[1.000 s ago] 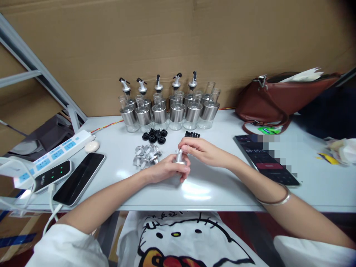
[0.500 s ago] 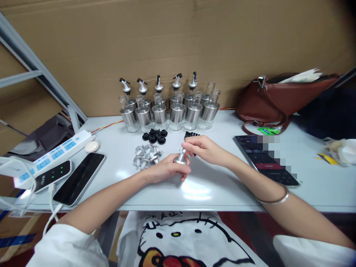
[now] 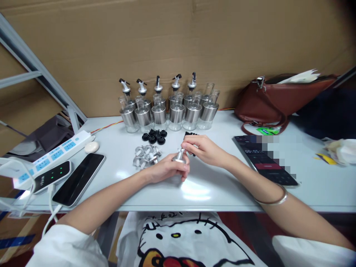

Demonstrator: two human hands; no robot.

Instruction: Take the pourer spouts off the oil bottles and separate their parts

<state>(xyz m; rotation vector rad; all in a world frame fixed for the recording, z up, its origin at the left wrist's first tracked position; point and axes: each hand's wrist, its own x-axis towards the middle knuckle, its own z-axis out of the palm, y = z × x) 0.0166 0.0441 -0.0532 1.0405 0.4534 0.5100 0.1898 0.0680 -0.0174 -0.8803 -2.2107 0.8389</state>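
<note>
My left hand (image 3: 169, 167) is closed around a silver pourer spout (image 3: 179, 156), which stands upright out of the fingers with its narrow end up. At that tip, the thumb and fingertips of my right hand (image 3: 201, 147) are pinched together; anything between them is too small or hidden to make out. Left of my left hand lies a pile of silver spout pieces (image 3: 147, 155). Black ribbed stoppers (image 3: 153, 136) sit behind that pile. Small black parts (image 3: 191, 133) lie just behind my right hand, which partly covers them.
Two rows of glass-and-steel bottles (image 3: 176, 113) stand at the back, several with pourers fitted. A power strip (image 3: 55, 154), a black phone (image 3: 80, 180) and a white round case (image 3: 92, 147) are at left. At right are a tablet-like phone (image 3: 267, 167) and a brown bag (image 3: 278, 100).
Both hands stay at nearly the same place, the left still holding the spout. My right fingers have shifted slightly at its tip. The view has moved a little.
</note>
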